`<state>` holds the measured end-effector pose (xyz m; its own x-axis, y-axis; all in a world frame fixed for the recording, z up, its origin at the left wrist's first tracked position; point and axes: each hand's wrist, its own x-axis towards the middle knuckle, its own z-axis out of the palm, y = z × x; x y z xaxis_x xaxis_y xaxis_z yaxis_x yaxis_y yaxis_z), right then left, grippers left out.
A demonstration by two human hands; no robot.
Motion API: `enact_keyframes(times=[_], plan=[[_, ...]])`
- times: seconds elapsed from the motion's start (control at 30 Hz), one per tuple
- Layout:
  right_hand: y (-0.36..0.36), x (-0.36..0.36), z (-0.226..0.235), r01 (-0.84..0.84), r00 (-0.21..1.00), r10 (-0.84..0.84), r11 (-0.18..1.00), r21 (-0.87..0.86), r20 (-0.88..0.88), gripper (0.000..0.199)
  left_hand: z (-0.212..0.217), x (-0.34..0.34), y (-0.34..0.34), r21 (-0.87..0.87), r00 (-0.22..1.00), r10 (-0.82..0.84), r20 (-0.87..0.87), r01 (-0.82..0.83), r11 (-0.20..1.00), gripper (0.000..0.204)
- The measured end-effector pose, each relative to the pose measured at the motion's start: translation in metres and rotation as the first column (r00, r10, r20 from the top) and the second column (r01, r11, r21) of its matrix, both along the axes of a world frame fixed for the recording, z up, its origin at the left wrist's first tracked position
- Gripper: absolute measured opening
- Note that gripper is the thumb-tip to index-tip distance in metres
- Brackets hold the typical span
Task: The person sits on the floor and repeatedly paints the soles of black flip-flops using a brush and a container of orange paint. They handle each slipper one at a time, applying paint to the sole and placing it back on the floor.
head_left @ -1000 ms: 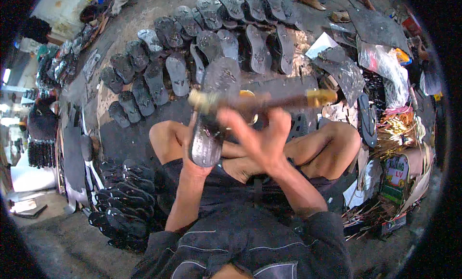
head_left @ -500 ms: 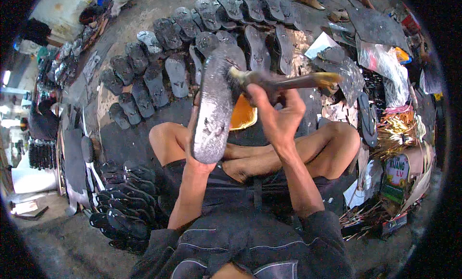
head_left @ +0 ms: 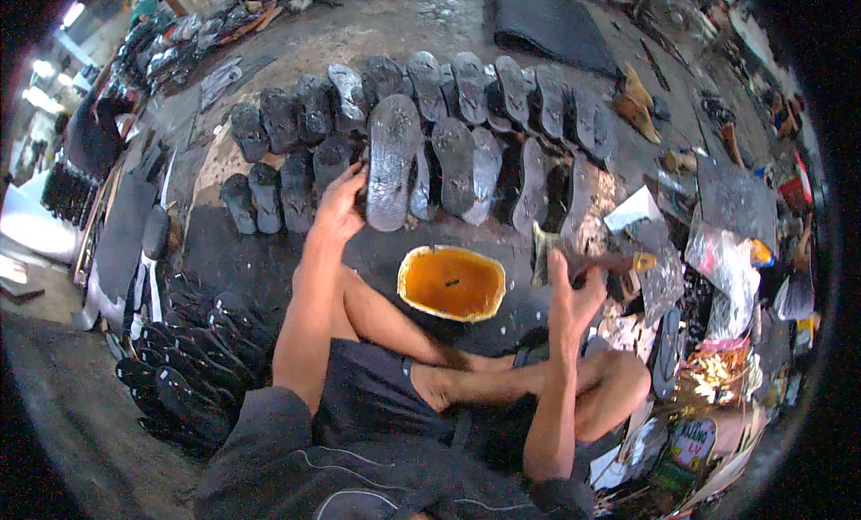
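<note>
My left hand [head_left: 340,206] grips the edge of a black sandal sole [head_left: 392,174], its wet, shiny face turned up. The sole is over two rows of similar soles, such as one dark sole [head_left: 453,166], and hides part of them. My right hand [head_left: 574,296] is closed round the dark handle of a brush [head_left: 540,251], with its pale bristle end toward the left. Between my arms stands a shallow tub [head_left: 403,291] of amber liquid, probably glue, with a small dark bit in it. The brush is to the right of the tub, apart from it.
Black flip-flops are heaped [head_left: 179,376] at my left. A dark folded mat [head_left: 552,26] lies at the far side. To the right are a clear plastic bag [head_left: 722,269], scrap sheets [head_left: 664,287] and a single flip-flop [head_left: 665,349].
My left hand has carried the sole away from my lap toward the rows. The brush has left the sole and moved right and nearer, uncovering the tub. The view has shifted.
</note>
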<state>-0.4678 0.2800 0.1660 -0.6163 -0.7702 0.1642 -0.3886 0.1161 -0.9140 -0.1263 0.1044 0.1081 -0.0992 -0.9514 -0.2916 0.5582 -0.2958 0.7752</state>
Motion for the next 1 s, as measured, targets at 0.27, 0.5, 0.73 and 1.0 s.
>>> enact_keyframes(times=[0.27, 0.5, 0.73, 1.0], plan=[[-0.003, 0.002, -0.096, 0.024, 0.958, -0.058, 0.992, 0.121, 0.279, 0.030, -0.117, 0.014, -0.034, 0.152, 0.996, 0.072, -0.051, -0.064, 0.986, 0.030], [0.013, 0.013, -0.009, 0.337, 0.893, -0.266, 0.930, 0.147, -0.363, 0.056, -0.037, 0.314, 0.100, -0.305, -0.251, 0.241, 0.938, -0.263, 0.915, 0.025], [-0.006, 0.016, 0.009, -0.440, 0.711, 0.679, 0.633, 0.637, -0.184, 0.066, -0.130, 0.613, 0.211, 0.069, -0.600, -0.400, 0.693, -0.497, 0.865, 0.075], [0.023, 0.089, -0.074, -0.389, 0.817, 0.471, 0.876, 0.286, -0.331, 0.018, -0.136, 0.646, 0.176, 0.232, -0.537, -0.649, 0.539, -0.645, 0.728, 0.052]])
